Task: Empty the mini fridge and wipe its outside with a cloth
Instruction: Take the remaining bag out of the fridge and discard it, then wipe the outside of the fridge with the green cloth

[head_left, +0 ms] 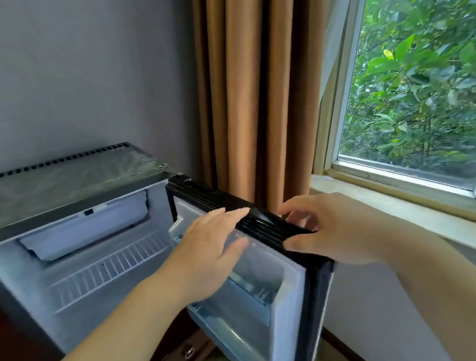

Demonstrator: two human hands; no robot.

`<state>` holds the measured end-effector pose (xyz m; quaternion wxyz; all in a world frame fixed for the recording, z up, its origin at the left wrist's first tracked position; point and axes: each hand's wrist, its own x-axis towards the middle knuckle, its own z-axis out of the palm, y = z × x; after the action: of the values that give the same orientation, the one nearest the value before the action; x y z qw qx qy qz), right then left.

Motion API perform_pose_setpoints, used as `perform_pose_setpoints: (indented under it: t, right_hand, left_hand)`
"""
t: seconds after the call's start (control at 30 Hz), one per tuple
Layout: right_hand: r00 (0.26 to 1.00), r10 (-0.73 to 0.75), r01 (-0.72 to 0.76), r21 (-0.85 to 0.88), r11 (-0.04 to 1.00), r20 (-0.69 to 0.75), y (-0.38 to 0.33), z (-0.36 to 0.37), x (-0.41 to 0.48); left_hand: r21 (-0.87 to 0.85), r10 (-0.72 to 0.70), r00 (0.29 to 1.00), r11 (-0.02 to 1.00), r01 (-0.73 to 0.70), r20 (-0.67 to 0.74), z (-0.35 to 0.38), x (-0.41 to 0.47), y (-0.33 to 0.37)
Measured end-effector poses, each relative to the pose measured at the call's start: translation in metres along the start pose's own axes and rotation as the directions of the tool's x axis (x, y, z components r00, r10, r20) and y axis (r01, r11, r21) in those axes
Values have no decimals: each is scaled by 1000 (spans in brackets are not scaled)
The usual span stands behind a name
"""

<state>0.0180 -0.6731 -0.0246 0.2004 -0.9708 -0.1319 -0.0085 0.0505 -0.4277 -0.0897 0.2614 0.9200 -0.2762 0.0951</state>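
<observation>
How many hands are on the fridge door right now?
2. The left hand lies with straight fingers on the top edge of the open fridge door, from the inner side. The right hand grips that edge from the outer side. Both are in full view.

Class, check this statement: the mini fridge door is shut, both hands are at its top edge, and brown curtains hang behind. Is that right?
No. The head view shows the mini fridge door standing open, not shut. The left hand and right hand are at its top edge, and brown curtains hang behind.
</observation>
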Motion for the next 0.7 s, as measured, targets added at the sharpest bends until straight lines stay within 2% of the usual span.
perform_pose_setpoints:
  t: [0.07, 0.23, 0.4, 0.6, 0.7]
  right_hand:
    - [997, -71, 70, 89, 994, 4, -9, 4, 2]
    - [961, -275, 266, 175, 948, 34, -54, 34, 17]
    - [912, -407, 406, 231, 884, -47, -103, 72, 38]
    - [876, -482, 478, 201, 855, -35, -178, 120, 60]
    - [871, -491, 484, 181, 856, -6, -220, 142, 64]
  left_hand:
    - [-29, -34, 999, 999, 33, -20, -12, -18, -2]
    - [-161, -166, 985, 974, 158, -41, -46, -74, -11]
    - [-238, -293, 947, 937, 257, -129, -85, -137, -23]
    - [-149, -361, 897, 931, 333, -254, -125, -197, -55]
    - [-15, -391, 871, 914, 405, -297, -144, -227, -89]
